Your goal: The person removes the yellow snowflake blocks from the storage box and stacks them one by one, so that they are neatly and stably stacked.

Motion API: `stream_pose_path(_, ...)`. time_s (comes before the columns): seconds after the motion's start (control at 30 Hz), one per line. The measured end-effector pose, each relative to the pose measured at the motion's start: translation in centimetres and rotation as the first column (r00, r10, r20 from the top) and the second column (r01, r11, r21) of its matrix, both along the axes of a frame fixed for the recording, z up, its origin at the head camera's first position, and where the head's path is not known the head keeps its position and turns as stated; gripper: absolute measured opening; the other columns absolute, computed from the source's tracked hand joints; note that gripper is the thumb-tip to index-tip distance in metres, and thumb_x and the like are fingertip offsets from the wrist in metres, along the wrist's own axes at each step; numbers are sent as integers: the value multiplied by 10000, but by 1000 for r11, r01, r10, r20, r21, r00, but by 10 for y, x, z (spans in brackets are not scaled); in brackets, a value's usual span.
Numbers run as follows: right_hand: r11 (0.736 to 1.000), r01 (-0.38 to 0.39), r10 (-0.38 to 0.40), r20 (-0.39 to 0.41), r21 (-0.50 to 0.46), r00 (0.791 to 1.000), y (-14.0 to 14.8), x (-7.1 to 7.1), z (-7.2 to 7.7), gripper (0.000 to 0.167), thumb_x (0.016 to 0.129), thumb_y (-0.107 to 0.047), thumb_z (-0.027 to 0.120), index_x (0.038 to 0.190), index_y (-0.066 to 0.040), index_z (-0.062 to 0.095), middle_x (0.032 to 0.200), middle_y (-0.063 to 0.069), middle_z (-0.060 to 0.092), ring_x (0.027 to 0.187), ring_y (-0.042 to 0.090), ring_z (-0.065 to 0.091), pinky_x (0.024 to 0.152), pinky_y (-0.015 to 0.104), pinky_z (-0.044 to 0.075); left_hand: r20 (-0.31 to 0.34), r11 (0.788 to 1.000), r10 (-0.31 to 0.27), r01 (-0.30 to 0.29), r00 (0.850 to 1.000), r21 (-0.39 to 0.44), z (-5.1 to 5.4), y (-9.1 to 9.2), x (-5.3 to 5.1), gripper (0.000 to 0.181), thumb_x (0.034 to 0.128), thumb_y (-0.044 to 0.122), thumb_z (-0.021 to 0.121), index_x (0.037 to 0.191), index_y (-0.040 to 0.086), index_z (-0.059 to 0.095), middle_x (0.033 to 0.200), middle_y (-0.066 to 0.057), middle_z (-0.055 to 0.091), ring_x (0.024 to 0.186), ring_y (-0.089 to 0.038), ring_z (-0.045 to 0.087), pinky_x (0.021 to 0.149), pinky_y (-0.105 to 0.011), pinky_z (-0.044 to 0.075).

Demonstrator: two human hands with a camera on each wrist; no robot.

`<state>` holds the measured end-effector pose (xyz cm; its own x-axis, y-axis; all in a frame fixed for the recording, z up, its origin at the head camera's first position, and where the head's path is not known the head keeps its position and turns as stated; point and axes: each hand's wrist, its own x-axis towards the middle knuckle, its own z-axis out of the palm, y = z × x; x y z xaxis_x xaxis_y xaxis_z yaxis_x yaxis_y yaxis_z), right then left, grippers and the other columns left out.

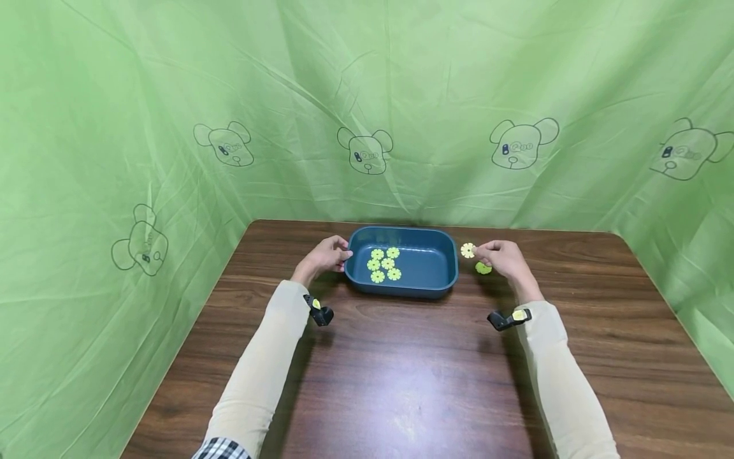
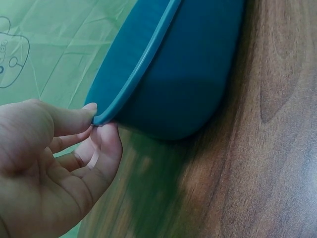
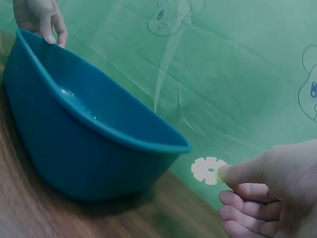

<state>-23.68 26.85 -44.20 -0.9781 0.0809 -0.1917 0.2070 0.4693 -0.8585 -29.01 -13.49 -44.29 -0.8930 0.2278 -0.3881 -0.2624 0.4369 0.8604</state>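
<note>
A blue rectangular basin [image 1: 427,268] stands on the table, with several yellow-green notched discs [image 1: 387,262] lying in its left half. My left hand [image 1: 325,256] pinches the basin's left rim; in the left wrist view the thumb of the hand [image 2: 59,158] lies over the rim [image 2: 143,64] and fingers are below it. Just beyond the basin's right end, my right hand [image 1: 507,260] pinches a yellow disc [image 1: 467,250] between thumb and finger. The right wrist view shows this disc [image 3: 208,170] held up near the basin rim. Below the right fingers is another green disc [image 1: 483,268], partly hidden.
The brown wooden table [image 1: 401,370] extends in front of and to both sides of the basin. A green curtain [image 1: 436,95] with printed bear heads hangs behind and at the sides. Black devices [image 1: 320,312] are strapped at both wrists.
</note>
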Motion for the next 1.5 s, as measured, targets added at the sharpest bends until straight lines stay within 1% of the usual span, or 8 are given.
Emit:
stream_pose_path(0.23,1000,26,-26,33,15,999,11,3,-9,389,921,-288,629,1102,56,624,664,-104,576,679,90,545,622,253,426,0,1000,5,-5,1000,-9,0,0,1,335,968,93,552,1260,-15,428,911,-126,510,689,-150,539,736,-318,564)
stream_pose_path(0.43,999,32,-35,84,39,996,22,4,-15,408,939,-266,600,1151,82,606,812,-1,633,758,115,574,715,267,505,-4,1000,5,-5,1000,-13,2,1,2,321,966,93,556,1247,-9,438,909,-120,507,698,-153,539,734,-314,564)
stream_pose_path(0.53,996,28,-37,107,80,994,27,4,-17,423,938,-272,602,1169,82,606,810,-32,628,733,62,564,727,248,517,-5,1000,7,-7,1000,-10,2,1,1,311,965,92,557,1235,-7,441,895,-111,503,697,-154,539,710,-296,562)
stream_pose_path(0.77,974,37,-63,112,224,992,31,5,-23,384,902,-292,638,1080,48,667,707,-58,638,679,61,530,661,201,433,44,1000,-4,4,999,-4,6,1,0,379,967,81,550,1302,-34,413,930,-139,500,746,-198,542,861,-436,548)
stream_pose_path(0.93,939,35,-67,82,343,994,32,4,-27,360,882,-325,640,1014,3,710,737,34,689,766,189,559,663,262,411,7,1000,5,-5,1000,-18,2,1,0,325,966,107,560,1248,-1,441,898,-102,497,713,-162,541,732,-314,562)
stream_pose_path(1.17,901,17,-58,80,433,995,30,6,-27,373,891,-337,605,1055,-18,709,1140,238,633,1026,427,564,779,453,476,-2,1000,11,-11,1000,-17,1,1,1,291,967,99,555,1223,11,449,902,-119,502,698,-161,542,743,-331,565)
stream_pose_path(1.3,896,23,-61,71,443,996,29,5,-28,374,906,-327,588,1078,-13,697,1216,271,588,1102,478,526,885,535,454,1,1000,11,-11,1000,-7,1,0,0,312,967,99,555,1244,7,445,932,-146,510,715,-178,548,738,-328,560)
stream_pose_path(1.5,902,48,-73,42,429,996,30,4,-30,386,923,-326,559,1070,4,693,1204,272,592,1113,471,515,914,534,435,5,1000,6,-6,1000,-12,0,0,-1,352,968,108,557,1282,1,437,999,-192,523,734,-191,556,832,-406,556)
